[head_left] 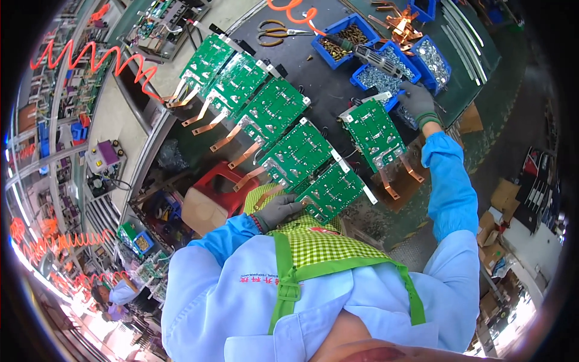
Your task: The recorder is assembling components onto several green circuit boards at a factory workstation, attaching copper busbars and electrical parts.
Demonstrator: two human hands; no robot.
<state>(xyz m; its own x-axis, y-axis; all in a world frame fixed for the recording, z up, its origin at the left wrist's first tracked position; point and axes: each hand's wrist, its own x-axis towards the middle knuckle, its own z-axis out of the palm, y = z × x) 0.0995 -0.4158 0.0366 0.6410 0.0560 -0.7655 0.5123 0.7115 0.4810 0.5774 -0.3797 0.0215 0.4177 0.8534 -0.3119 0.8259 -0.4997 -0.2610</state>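
Note:
My left hand (280, 213), in a grey glove, is closed at the left edge of the nearest green circuit board (335, 192). Several similar boards (274, 108) lie in a slanting row beyond it, copper strips (226, 137) sticking out toward the left. My right hand (417, 101), also gloved, is over the near side of the blue bins, its fingers curled. What it holds, if anything, is hidden. Just beyond its fingertips a power screwdriver (377, 60) lies across a blue bin of silvery screws (386, 73). One separate board (375, 134) with two copper strips sits left of my right forearm.
Brass-coloured screws fill another blue bin (347, 41); a further bin (430, 60) holds silvery parts. Orange-handled pliers (278, 32) lie on the dark table (295, 60). Copper pieces (403, 27) and pale strips (461, 39) are at the far right. A red stool (224, 184) stands below.

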